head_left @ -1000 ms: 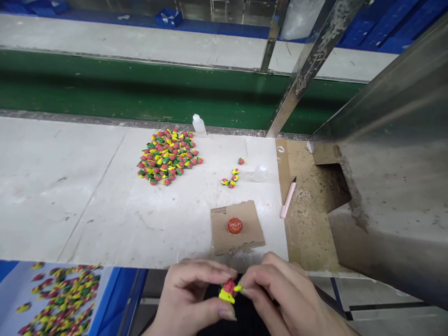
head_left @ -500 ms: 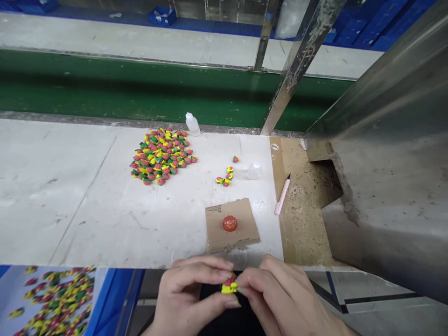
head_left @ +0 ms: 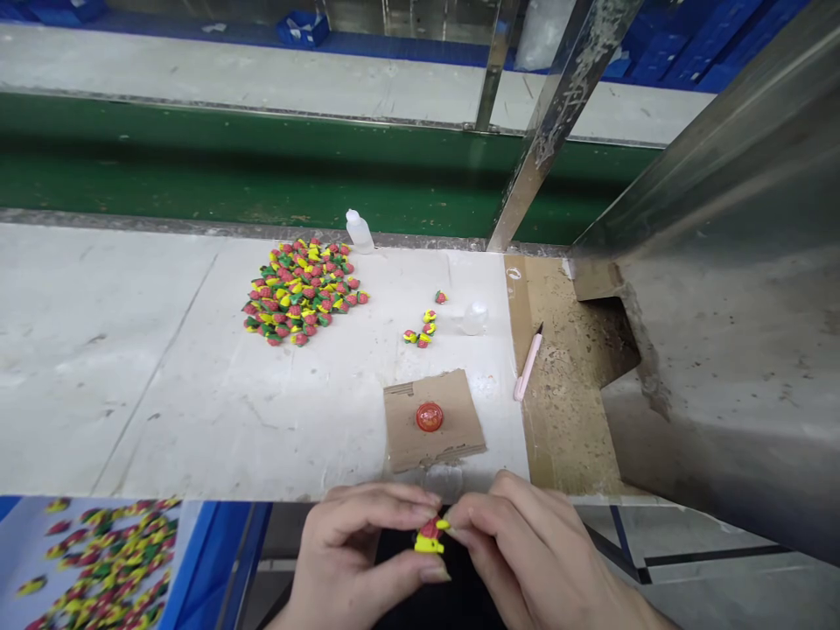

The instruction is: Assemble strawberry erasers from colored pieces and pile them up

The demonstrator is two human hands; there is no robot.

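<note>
Near the table's front edge, my left hand [head_left: 364, 547] grips a small red and yellow figurine [head_left: 429, 543] between thumb and fingers. The figurine has a textured red part above a bright yellow part. My right hand [head_left: 525, 551] is pinched at its right side, with a tiny yellow piece [head_left: 443, 524] at the fingertips, close to the red part. Whether that piece touches the figurine I cannot tell. Just beyond my hands lies a cardboard square [head_left: 400, 442] with a small round red dish [head_left: 430, 417] on it.
A pile of red, yellow and green figurines [head_left: 302, 293] lies left of centre, with several loose ones [head_left: 425, 329] nearer the middle. Around stand a white bottle [head_left: 359, 233], a clear round object [head_left: 475, 318], a pink pen [head_left: 528, 363], a metal panel [head_left: 735, 289] and a blue bin [head_left: 203, 560] of figurines.
At my right fingertips the tiny yellow piece has shifted up from the figurine's yellow part to beside its red part. My left hand keeps its grip.
</note>
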